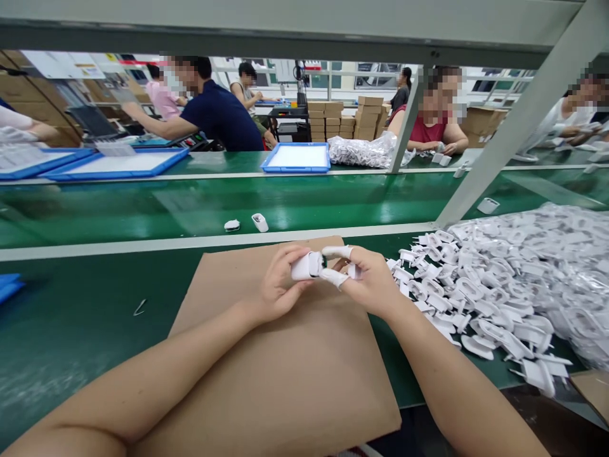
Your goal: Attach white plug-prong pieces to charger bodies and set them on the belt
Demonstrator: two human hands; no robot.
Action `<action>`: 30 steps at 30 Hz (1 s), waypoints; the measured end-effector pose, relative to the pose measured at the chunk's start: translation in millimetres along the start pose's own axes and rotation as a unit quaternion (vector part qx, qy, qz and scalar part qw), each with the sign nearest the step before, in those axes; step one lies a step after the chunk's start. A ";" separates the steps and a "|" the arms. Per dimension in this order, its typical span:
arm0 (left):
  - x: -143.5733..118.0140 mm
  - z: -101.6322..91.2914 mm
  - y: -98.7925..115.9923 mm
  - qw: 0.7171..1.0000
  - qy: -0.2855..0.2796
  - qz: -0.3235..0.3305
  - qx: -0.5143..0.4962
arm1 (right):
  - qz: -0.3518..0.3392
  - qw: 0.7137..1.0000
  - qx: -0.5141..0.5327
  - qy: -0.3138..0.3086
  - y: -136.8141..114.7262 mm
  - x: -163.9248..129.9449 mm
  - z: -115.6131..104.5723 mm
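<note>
My left hand (284, 279) is closed around a white charger housing (304, 266), its open end facing right. At that end a small dark green part (324, 261), which looks like the edge of a circuit board, shows between the thumb and forefinger of my right hand (366, 279). White finger cots cover those two fingertips. Another small white plug piece (354, 271) sits inside the curl of my right hand, partly hidden by the fingers. Both hands are above a brown cardboard sheet (285, 368) lying on the green bench.
A heap of white plug covers (457, 285) spills from a clear plastic bag (571, 254) on the right. Beyond the bench edge, white housings (259, 222) lie on the green conveyor belt (190, 209). A slanted metal post (514, 114) stands right. Co-workers sit across, near blue trays (295, 170).
</note>
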State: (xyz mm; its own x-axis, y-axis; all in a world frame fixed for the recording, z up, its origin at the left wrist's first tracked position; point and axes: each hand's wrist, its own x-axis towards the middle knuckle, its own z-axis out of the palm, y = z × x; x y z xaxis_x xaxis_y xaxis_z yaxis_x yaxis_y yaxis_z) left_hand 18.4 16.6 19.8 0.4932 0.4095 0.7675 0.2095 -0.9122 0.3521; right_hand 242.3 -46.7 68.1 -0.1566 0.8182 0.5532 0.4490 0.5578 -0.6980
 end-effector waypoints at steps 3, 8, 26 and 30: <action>-4.6 6.8 -2.1 0.999 0.015 -0.036 -0.023 | 0.037 0.999 0.009 -0.030 12.6 0.9 8.3; -5.9 8.3 -3.3 0.998 0.014 -0.029 -0.058 | 0.049 0.999 0.020 -0.002 21.5 2.2 17.2; 14.8 -10.8 9.6 0.993 -0.069 -0.046 -0.080 | 0.353 0.836 0.412 -0.087 3.1 8.5 25.1; 32.8 -59.3 -56.7 0.981 0.009 -0.193 -0.004 | 0.398 0.837 0.373 -0.035 12.5 9.8 26.6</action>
State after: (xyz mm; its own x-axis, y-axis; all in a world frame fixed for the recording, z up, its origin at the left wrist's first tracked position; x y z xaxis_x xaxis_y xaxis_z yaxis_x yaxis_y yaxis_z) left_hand -27.4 82.5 56.7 0.3630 0.7245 0.5859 0.3712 -0.6892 0.6222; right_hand 223.0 -28.0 52.8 -0.1327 0.9633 -0.2332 -0.2349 -0.2591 -0.9368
